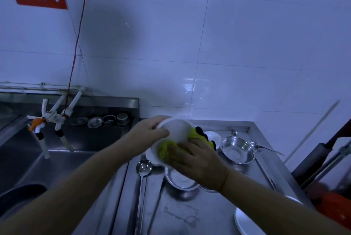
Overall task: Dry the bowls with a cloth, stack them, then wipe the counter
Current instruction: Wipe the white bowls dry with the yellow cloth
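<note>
My left hand (152, 130) grips the rim of a white bowl (177, 128) held tilted above the steel counter (190, 213). My right hand (197, 160) presses a yellow-green cloth (166, 148) with black spots against the bowl's lower side. On the counter stand a steel bowl (237, 150) at the right, another steel bowl (180, 179) partly under my right hand, a small white dish (213, 136) behind the cloth, and a white bowl (152, 156) under the held one.
A steel ladle (143, 170) lies on the counter beside the sink (57, 158) at left. Taps (49, 118) hang over the sink, strainers on its back ledge. A white plate (245, 223) sits at the counter's near right. A spoon (266, 148) lies past the right steel bowl.
</note>
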{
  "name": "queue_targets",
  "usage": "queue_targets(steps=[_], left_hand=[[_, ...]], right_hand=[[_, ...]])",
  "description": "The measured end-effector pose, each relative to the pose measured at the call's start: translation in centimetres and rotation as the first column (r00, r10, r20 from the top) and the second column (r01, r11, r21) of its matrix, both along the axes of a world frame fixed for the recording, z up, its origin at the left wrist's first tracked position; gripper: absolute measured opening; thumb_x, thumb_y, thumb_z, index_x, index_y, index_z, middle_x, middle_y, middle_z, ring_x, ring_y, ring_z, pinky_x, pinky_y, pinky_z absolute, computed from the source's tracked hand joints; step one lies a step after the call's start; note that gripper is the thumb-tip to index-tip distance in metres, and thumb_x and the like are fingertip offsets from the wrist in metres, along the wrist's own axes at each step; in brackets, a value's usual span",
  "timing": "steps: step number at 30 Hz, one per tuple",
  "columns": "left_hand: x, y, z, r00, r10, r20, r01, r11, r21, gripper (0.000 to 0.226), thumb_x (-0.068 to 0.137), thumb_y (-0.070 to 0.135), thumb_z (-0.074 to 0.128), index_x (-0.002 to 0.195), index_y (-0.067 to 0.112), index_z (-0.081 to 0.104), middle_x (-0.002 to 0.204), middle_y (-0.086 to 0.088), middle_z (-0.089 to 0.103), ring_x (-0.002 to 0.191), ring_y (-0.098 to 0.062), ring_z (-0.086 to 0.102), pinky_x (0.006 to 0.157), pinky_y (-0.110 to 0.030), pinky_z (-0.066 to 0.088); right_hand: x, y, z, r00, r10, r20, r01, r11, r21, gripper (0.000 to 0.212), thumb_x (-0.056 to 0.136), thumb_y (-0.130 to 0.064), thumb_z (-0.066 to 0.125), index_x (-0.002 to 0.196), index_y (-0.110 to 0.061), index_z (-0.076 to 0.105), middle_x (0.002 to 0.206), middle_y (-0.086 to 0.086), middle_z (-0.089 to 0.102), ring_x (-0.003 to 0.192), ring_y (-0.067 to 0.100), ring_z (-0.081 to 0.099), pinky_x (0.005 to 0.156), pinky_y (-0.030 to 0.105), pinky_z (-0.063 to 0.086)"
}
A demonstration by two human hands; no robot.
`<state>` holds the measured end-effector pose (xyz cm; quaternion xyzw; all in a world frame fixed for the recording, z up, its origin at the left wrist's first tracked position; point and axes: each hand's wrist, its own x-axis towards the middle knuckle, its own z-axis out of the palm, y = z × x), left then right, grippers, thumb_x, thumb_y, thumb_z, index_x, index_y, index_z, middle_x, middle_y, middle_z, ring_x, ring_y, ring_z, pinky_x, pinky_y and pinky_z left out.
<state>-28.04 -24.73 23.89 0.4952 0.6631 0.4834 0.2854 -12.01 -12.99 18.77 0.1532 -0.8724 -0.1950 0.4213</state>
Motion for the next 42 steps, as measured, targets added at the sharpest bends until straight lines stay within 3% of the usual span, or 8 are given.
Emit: queue_targets(steps=[6, 12, 16, 20, 25, 30, 33, 42], left_hand=[[4.1, 0.5, -2.0, 0.961, 0.188, 0.201, -0.253, 0.892, 0.374, 0.033, 0.083, 0.018, 0.045, 0.109, 0.037, 0.054, 0.099, 0.010, 0.063, 0.086, 0.001, 0.060, 0.067, -0.010, 0.047], [1.1, 0.1, -0.7, 0.994, -0.052, -0.092, 0.057, 0.997, 0.054, 0.041, 0.075, 0.026, 0.043, 0.114, 0.037, 0.055, 0.106, 0.003, 0.060, 0.092, -0.016, 0.058, 0.071, -0.029, 0.050], [-0.2, 1.1, 0.7, 0.984, -0.154, -0.089, 0.141, 0.980, -0.139, 0.042, 0.083, 0.017, 0.050, 0.124, 0.028, 0.055, 0.108, -0.003, 0.062, 0.090, -0.019, 0.062, 0.068, -0.026, 0.051], [2.2, 1.0, -1.5, 0.971, 0.217, 0.096, -0.231, 0.957, 0.173, 0.039, 0.086, 0.016, 0.058, 0.124, 0.025, 0.053, 0.103, 0.003, 0.063, 0.086, -0.006, 0.061, 0.066, -0.015, 0.049], [3.5, 1.1, -2.5, 0.960, 0.236, 0.147, -0.273, 0.902, 0.335, 0.027, 0.096, 0.015, 0.043, 0.116, 0.028, 0.054, 0.103, 0.003, 0.062, 0.086, 0.001, 0.059, 0.066, -0.008, 0.046], [0.7, 1.3, -0.6, 0.994, 0.011, -0.110, -0.005, 0.999, 0.054, 0.041, 0.075, 0.025, 0.041, 0.112, 0.022, 0.059, 0.104, -0.003, 0.062, 0.094, -0.021, 0.058, 0.080, -0.038, 0.049], [-0.9, 1.8, 1.0, 0.976, -0.189, -0.112, 0.170, 0.972, -0.161, 0.043, 0.073, 0.026, 0.044, 0.113, 0.024, 0.062, 0.104, -0.003, 0.064, 0.092, -0.021, 0.061, 0.077, -0.038, 0.052], [2.6, 1.8, -2.9, 0.946, 0.228, 0.228, -0.276, 0.939, 0.203, 0.024, 0.085, 0.015, 0.053, 0.102, 0.032, 0.058, 0.092, 0.003, 0.064, 0.075, 0.001, 0.060, 0.060, -0.014, 0.048]], right_hand=[[-1.9, -3.3, -1.9, 0.957, -0.190, -0.218, 0.100, 0.925, -0.366, 0.030, 0.089, -0.014, 0.069, 0.118, -0.015, 0.066, 0.121, 0.008, 0.066, 0.090, 0.025, 0.066, 0.079, 0.037, 0.049], [0.8, 1.5, 0.1, 0.992, 0.097, 0.085, -0.101, 0.994, 0.045, 0.017, 0.089, -0.012, 0.066, 0.103, -0.017, 0.074, 0.113, 0.007, 0.070, 0.088, 0.024, 0.068, 0.080, 0.037, 0.053], [0.7, 3.0, 0.8, 0.981, 0.091, 0.173, -0.121, 0.978, 0.170, 0.016, 0.091, -0.015, 0.064, 0.100, -0.020, 0.076, 0.112, 0.005, 0.070, 0.092, 0.025, 0.068, 0.085, 0.039, 0.053], [-0.7, 1.0, -0.8, 0.991, -0.094, -0.091, 0.085, 0.992, -0.096, 0.020, 0.090, -0.010, 0.065, 0.108, -0.018, 0.073, 0.118, 0.005, 0.068, 0.086, 0.024, 0.068, 0.076, 0.037, 0.051], [-2.0, -1.8, -2.8, 0.980, -0.137, -0.142, 0.085, 0.943, -0.323, 0.030, 0.088, -0.014, 0.069, 0.118, -0.016, 0.066, 0.124, 0.005, 0.065, 0.092, 0.024, 0.066, 0.081, 0.038, 0.050], [-0.2, 2.0, -0.7, 0.994, 0.089, 0.061, -0.090, 0.996, 0.010, 0.024, 0.087, -0.010, 0.069, 0.110, -0.016, 0.065, 0.112, 0.006, 0.070, 0.087, 0.023, 0.069, 0.075, 0.037, 0.054], [-0.2, 2.9, 0.2, 0.980, 0.136, 0.142, -0.149, 0.985, 0.088, 0.017, 0.088, -0.012, 0.067, 0.103, -0.017, 0.073, 0.111, 0.006, 0.071, 0.087, 0.025, 0.068, 0.079, 0.038, 0.054], [-2.3, -1.3, -2.8, 0.976, -0.181, -0.122, 0.131, 0.932, -0.337, 0.029, 0.087, -0.014, 0.070, 0.115, -0.016, 0.069, 0.122, 0.006, 0.066, 0.087, 0.023, 0.067, 0.078, 0.036, 0.050]])
